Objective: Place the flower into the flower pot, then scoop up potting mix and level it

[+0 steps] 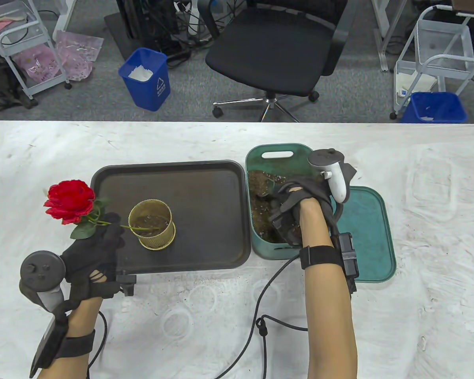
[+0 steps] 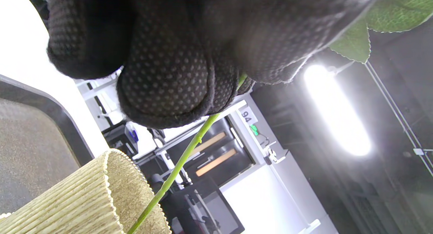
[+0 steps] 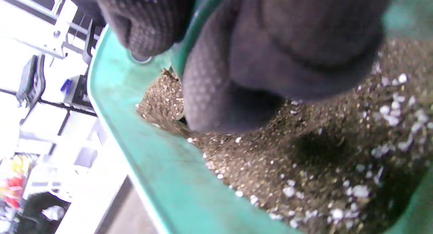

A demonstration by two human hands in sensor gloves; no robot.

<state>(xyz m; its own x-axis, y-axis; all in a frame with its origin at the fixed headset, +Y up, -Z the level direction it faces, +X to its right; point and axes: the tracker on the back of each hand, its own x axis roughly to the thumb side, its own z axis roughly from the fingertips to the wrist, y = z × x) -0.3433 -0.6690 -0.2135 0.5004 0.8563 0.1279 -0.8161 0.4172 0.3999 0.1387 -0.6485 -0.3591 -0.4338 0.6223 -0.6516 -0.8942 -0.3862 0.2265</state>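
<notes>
Where petals spread, flower [image 1: 70,200] glows red.

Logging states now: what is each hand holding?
Left hand: closed, pinching the flower stem.
Right hand: in the potting mix; grip on something green, unclear what.

"94" on white label [image 2: 247,116], recycling symbol on blue bin [image 1: 145,78]
</notes>
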